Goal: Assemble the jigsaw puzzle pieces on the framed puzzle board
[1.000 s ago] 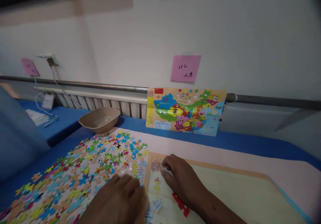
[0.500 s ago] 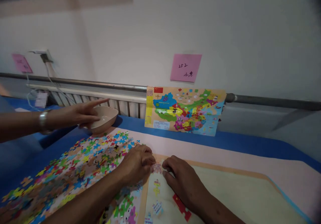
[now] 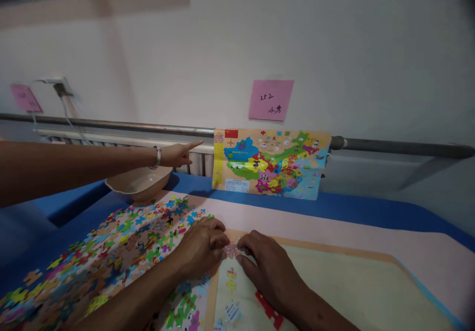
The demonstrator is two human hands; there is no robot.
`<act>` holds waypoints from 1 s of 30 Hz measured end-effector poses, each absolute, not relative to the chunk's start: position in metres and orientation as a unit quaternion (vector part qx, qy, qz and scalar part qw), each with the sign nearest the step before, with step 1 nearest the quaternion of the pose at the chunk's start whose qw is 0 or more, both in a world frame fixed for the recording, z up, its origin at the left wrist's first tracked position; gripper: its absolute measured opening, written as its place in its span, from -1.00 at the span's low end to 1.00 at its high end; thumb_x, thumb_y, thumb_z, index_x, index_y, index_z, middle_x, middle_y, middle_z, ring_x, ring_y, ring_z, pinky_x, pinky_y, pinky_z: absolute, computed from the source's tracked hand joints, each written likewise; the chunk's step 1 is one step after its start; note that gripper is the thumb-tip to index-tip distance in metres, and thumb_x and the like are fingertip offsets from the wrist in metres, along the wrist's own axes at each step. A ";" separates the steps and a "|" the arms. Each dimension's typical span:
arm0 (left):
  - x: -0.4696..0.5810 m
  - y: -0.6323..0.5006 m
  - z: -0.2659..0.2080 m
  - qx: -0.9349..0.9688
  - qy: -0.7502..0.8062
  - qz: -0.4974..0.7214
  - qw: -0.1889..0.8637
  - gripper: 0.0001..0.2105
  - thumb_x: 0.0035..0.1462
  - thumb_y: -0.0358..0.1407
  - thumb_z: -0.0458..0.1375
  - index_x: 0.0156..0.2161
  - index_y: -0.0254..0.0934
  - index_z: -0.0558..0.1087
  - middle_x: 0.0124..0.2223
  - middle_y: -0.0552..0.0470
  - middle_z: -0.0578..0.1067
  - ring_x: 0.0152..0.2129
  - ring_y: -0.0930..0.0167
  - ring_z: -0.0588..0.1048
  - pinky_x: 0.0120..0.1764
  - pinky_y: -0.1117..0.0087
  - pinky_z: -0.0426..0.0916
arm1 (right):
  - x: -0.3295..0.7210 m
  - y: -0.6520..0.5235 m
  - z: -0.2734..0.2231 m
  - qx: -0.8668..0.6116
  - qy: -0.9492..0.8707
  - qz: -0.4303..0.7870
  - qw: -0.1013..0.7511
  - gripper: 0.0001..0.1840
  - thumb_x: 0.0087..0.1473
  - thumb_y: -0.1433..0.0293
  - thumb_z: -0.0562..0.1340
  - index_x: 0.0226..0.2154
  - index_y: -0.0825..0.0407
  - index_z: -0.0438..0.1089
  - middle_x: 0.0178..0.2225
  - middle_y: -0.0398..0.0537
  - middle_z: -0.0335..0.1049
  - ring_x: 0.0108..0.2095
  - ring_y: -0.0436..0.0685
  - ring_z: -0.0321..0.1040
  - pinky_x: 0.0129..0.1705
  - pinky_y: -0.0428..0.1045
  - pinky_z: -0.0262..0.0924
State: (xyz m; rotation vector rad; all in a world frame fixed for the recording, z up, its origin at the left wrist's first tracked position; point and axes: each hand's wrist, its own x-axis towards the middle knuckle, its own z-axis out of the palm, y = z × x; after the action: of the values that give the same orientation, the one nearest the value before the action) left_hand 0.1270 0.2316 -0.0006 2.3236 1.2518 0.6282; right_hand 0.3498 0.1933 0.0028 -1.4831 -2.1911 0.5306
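Observation:
A jigsaw piece with red print [image 3: 231,250] lies in the upper left corner of the puzzle board [image 3: 341,281]. My left hand [image 3: 204,246] is closed, its fingertips at the piece's left edge. From the right side, my right hand [image 3: 270,267] pinches the same piece, thumb and forefinger at its edge. Below it are joined yellow pieces [image 3: 231,280] and a white piece with blue print [image 3: 233,312]. Red pieces [image 3: 269,310] lie partly under my right hand.
Many loose jigsaw pieces [image 3: 111,252] cover the left side of the table. Behind them stands a beige bowl [image 3: 143,185]. A co-worker's hand [image 3: 176,155] reaches in from the left, pointing at a printed map [image 3: 272,165] propped against the wall pipe [image 3: 389,148].
The co-worker's arm has reached further right, its finger now close to the map. My hands stay at the printed piece, with only slight movement. The view has shifted a little.

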 end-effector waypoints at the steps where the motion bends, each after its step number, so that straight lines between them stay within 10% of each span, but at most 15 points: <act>1: 0.127 0.232 0.000 0.838 0.450 0.225 0.212 -0.83 0.05 -0.45 0.37 -0.27 -0.12 0.67 0.03 0.02 0.64 0.04 0.23 0.54 0.10 0.17 0.30 | 0.350 0.193 0.002 -0.535 -0.793 0.192 0.219 -0.90 0.21 0.52 0.29 -0.21 0.03 0.49 -0.21 -0.05 0.47 -0.17 0.19 0.36 -0.08 0.10 0.11; 30: 0.127 0.223 0.004 0.844 0.445 0.230 0.192 -0.76 0.11 -0.56 0.26 -0.27 -0.18 0.68 -0.08 -0.01 0.63 -0.02 0.25 0.54 0.07 0.16 0.35 | 0.350 0.192 0.009 -0.455 -0.884 0.061 0.087 -0.68 0.40 0.48 0.10 -0.06 -0.02 0.56 -0.20 0.06 0.44 -0.22 0.22 0.32 -0.27 0.08 0.03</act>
State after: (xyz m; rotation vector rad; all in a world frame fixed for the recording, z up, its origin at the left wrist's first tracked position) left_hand 0.1273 0.2226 0.0038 2.3684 1.2494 0.6465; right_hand 0.3503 0.1921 0.0085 -1.3563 -2.6332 0.1820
